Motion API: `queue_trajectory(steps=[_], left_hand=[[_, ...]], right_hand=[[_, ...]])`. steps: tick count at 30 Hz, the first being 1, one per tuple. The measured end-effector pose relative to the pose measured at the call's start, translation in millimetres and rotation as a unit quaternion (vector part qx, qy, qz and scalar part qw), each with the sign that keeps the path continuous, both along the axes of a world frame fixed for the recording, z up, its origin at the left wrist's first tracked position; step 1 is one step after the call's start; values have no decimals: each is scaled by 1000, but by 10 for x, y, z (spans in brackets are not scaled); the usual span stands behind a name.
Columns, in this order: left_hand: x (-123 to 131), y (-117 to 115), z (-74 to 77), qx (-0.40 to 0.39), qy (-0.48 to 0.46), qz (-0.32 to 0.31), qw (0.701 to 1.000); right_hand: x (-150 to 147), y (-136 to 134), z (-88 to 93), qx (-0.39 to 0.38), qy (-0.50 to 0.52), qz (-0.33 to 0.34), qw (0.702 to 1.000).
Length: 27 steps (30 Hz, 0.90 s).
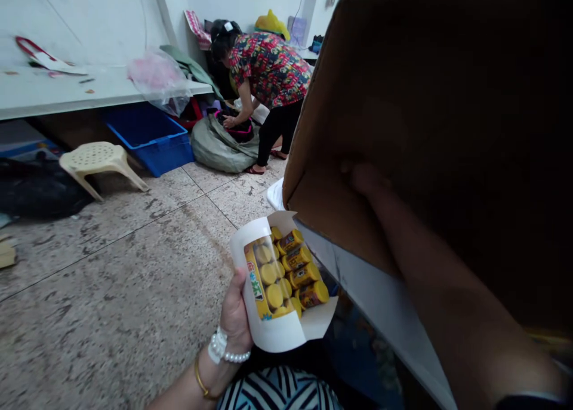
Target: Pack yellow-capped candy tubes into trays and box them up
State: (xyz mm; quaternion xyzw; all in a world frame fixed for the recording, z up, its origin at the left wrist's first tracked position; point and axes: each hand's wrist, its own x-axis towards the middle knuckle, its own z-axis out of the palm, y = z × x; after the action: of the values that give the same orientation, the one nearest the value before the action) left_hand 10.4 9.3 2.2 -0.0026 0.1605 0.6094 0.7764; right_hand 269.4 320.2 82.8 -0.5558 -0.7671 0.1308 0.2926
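Observation:
My left hand [237,314] is closed on the left side of an open white carton [280,333] in the lower middle of the view. Several small yellow-capped jars [301,267] lie in rows inside it, partly behind a clear window. On the right a large cardboard box [340,213] stands with its open side toward me. My right hand [369,177] reaches deep into this box, near its lower left inner corner. Shadow hides its fingers, and whatever they may hold cannot be made out.
A person [273,70] bends over a grey-green sack [219,147] at the back. Beside it are a blue crate [156,150] and a cream plastic stool [101,159]. A white table [102,88] runs along the left wall, above a black bag [40,186].

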Motion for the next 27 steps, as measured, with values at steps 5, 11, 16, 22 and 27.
queue_trajectory(steps=[5, 11, 16, 22, 27], left_hand=[[-19, 4, -48, 1, 2, -10, 1000], [71, 31, 31, 34, -47, -31, 998], [80, 29, 144, 125, -101, -61, 985], [22, 29, 163, 177, -114, -88, 973], [60, 0, 188, 168, -112, -87, 976]], right_hand=[[-294, -602, 27, 86, 142, 1, 986], [-923, -1719, 34, 66, 199, 129, 969], [-1072, -1910, 34, 100, 70, 178, 976], [-288, -1413, 174, 116, -115, -37, 986], [512, -1199, 100, 28, -175, -129, 976]])
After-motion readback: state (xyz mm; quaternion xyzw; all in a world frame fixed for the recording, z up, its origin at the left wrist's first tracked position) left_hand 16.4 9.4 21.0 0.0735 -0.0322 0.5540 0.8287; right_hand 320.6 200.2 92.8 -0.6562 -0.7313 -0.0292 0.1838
